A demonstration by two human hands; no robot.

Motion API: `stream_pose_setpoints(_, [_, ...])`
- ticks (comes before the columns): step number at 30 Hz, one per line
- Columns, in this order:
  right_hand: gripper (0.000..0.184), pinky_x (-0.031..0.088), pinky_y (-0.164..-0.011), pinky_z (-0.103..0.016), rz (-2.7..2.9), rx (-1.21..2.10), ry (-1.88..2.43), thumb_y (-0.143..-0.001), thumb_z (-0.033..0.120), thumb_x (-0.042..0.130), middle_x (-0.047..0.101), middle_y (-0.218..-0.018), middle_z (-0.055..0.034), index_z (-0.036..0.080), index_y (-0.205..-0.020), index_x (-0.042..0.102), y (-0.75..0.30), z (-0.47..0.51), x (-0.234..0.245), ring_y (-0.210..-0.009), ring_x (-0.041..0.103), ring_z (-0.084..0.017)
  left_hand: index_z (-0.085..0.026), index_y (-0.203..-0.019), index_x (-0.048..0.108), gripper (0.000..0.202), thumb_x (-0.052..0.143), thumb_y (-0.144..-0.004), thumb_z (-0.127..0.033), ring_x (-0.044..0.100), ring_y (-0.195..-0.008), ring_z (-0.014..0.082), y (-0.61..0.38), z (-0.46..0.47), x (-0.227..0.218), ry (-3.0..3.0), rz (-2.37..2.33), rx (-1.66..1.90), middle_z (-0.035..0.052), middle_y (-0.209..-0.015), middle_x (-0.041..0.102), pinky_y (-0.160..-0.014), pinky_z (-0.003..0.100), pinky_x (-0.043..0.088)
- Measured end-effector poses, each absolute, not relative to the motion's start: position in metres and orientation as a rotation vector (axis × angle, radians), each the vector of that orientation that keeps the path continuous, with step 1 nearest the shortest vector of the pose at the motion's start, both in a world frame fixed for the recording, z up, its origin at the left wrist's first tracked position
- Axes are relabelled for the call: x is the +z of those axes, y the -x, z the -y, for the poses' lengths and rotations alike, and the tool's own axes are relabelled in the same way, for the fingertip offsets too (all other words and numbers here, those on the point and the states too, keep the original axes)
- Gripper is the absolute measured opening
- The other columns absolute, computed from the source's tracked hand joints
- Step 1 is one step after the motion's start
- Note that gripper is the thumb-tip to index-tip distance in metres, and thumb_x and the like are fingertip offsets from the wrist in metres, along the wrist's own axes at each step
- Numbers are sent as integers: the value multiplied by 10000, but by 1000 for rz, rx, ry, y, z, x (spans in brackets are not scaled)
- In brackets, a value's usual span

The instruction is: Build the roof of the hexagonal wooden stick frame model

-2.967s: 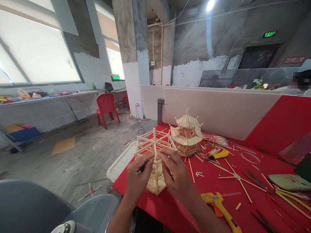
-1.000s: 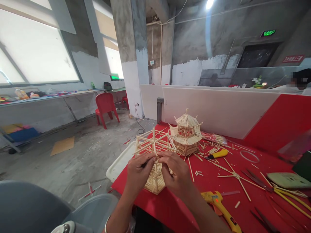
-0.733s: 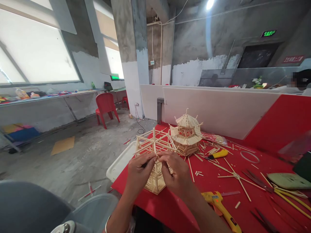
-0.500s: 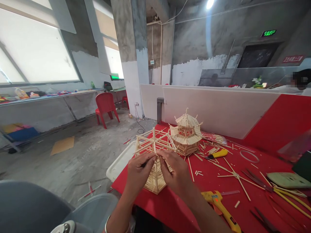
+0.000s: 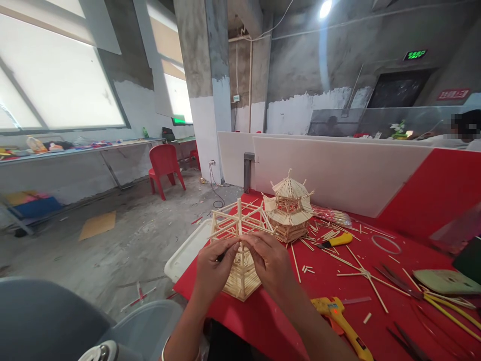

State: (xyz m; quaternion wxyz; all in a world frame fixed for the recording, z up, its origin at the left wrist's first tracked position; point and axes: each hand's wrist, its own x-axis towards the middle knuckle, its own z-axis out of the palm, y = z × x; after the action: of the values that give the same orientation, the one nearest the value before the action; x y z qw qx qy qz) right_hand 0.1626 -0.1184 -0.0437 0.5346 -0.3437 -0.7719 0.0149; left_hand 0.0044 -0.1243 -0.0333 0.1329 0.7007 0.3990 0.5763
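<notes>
Daylight whitens the window [image 5: 56, 82] at 10 o'clock; the lamp [image 5: 325, 8] at 1 streaks the wall [image 5: 323, 62] with glare. Soft shadow dims the table [image 5: 263, 321] at 6; distortion tilts the pillar [image 5: 199, 65] at 11.

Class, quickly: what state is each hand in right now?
Left hand: closed, fingertips at the stick frame; anything pinched is hidden.
Right hand: closed, fingertips there too; anything pinched is hidden.

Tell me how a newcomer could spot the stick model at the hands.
Look to the big red tabletop, then to its left edge. There the left hand and right hand meet at a pale stick model. Its top is an open frame of bare sticks, whereas the pagoda behind it, to the right, has roofs of close-set sticks.
</notes>
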Motion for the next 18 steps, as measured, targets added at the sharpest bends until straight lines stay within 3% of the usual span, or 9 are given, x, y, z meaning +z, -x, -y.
stream_pose_setpoints(6, [387,568,-897,-366,1842,-5,810,-925,74,492,716,-1074,-54,260,-1232,637,-163,117,-47,-1011,665,-202,-215,-934,795,179,635,-866,-172,736,-738,173,0,127,-36,-2005,-1203,1674,42,-867,799,-670,251,575])
stream_pose_setpoints(18, [389,570,-878,-362,1814,-14,814,-917,52,502,717,-1066,-58,251,-1221,642,-161,118,-49,-1002,666,-201,-199,-932,797,164,655,-850,-207,688,-592,138,0,131,-47,-1876,-1275,1637,24,-794,791,-527,209,526])
